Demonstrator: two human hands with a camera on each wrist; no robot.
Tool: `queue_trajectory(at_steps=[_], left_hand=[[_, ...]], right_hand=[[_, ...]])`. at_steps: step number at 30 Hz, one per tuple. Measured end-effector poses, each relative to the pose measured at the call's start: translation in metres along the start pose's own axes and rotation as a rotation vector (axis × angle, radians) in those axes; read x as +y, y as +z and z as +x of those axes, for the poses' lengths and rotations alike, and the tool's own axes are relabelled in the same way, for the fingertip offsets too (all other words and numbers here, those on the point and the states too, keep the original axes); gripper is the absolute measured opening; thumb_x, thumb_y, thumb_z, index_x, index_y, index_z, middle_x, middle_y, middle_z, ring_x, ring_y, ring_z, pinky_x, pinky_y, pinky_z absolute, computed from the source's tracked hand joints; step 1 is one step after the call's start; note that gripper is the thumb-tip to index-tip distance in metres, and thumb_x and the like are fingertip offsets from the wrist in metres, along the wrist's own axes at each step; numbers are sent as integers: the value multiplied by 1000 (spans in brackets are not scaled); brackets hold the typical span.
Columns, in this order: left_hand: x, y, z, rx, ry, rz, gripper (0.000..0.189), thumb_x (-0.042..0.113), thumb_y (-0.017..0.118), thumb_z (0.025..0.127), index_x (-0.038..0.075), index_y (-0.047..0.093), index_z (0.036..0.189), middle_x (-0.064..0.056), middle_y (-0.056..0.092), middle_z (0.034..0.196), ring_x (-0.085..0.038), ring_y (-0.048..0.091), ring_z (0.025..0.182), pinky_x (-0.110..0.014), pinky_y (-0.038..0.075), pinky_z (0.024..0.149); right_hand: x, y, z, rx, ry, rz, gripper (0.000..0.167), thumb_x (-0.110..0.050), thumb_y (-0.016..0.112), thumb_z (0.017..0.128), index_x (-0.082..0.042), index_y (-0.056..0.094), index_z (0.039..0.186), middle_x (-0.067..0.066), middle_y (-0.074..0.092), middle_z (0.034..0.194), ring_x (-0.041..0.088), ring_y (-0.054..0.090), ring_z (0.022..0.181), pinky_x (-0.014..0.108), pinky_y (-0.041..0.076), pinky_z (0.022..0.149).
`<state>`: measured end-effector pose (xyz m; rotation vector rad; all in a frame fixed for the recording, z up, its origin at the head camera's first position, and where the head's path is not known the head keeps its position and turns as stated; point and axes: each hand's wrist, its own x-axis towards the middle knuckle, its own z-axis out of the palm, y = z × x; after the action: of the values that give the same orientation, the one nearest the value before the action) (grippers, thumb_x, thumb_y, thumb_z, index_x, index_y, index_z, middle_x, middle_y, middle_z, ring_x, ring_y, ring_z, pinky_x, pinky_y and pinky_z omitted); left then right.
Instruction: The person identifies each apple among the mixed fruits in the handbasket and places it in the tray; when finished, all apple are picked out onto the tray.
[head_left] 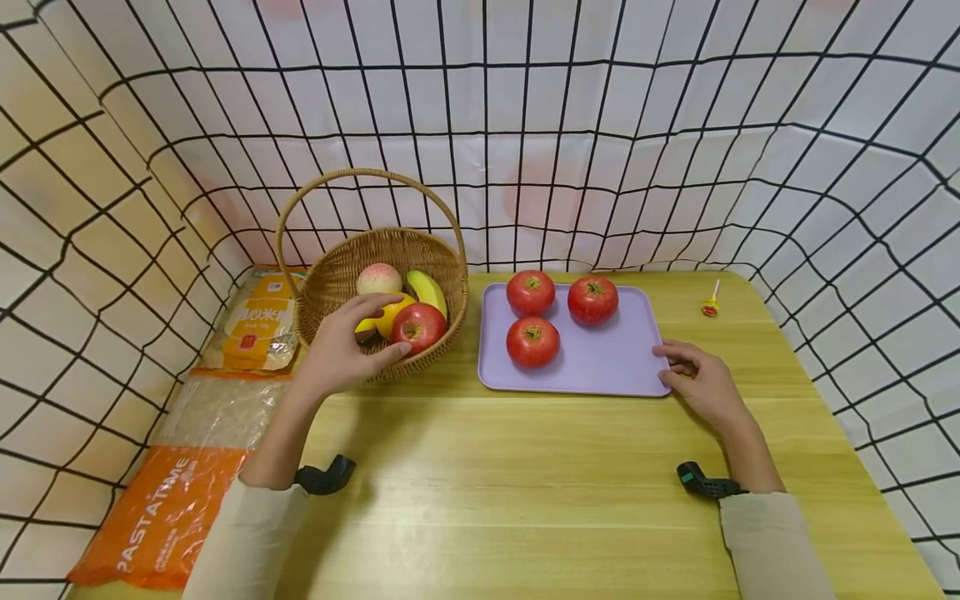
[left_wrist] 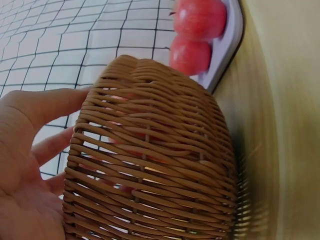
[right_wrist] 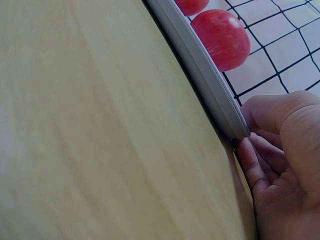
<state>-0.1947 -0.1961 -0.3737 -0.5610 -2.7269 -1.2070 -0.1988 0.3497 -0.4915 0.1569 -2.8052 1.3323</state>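
My left hand [head_left: 347, 343] reaches over the near left side of a wicker basket [head_left: 330, 279], thumb and fingers spread. Its thumb tip overlaps a red apple [head_left: 422, 325] in the basket, and its fingers lie over a yellow-orange fruit [head_left: 394, 310]. Seen from the left wrist, the woven wall [left_wrist: 155, 150] hides most of the fruit and part of the fingers. My right hand [head_left: 703, 379] pinches the right edge of a lilac tray [head_left: 600, 367]; the right wrist view shows the thumb above its rim [right_wrist: 220, 100] and fingers below. Three red, tomato-like fruits [head_left: 533, 342] sit on the tray.
A peach [head_left: 378, 278] and a banana [head_left: 427, 293] lie farther back in the basket, under its tall handle [head_left: 372, 172]. Two plastic food bags [head_left: 258, 323] line the table's left side. A lollipop [head_left: 710, 306] lies at the back right. Grid-patterned cloth walls surround the table.
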Motion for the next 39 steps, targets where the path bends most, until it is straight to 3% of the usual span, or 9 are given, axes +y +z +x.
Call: queue_trajectory(at_steps=[4,10,20,27,39], left_hand=[[0,-2,5,-57,-1,23,67,17,85,86,19,56,147,-10,52,151,-41,59,126,-56,58,95],[-2,-5,11,-154,13,84,74,20,88,83,23,54,149,-13,54,150,-41,60,124,-56,58,94],[-4,-4,27,-282,112,93,74,8,86,82,19,56,148,-10,51,153,-33,51,138,-55,51,105],[-8,0,35,-311,120,127,74,8,87,82,19,55,148,-11,51,154,-34,45,144,-55,50,107],[-10,1,38,-341,152,158,75,11,85,84,18,52,151,-10,55,150,-30,54,134,-52,50,107]], right_hand=[[1,0,1,4,-10,0,36,-12,67,100,-2,66,134,22,55,148,-5,52,102,-1,42,81],[0,-1,1,0,-18,-1,36,-12,67,99,-1,66,134,24,55,147,-3,52,101,1,42,81],[2,-1,-1,0,-23,12,38,-7,67,99,2,64,135,26,53,148,-3,51,102,0,42,81],[4,0,1,8,-7,-2,38,-8,67,99,0,65,136,23,54,149,-2,51,103,0,42,81],[-4,-1,-2,5,-19,8,38,-10,68,99,2,65,134,26,53,148,-3,51,103,0,42,80]])
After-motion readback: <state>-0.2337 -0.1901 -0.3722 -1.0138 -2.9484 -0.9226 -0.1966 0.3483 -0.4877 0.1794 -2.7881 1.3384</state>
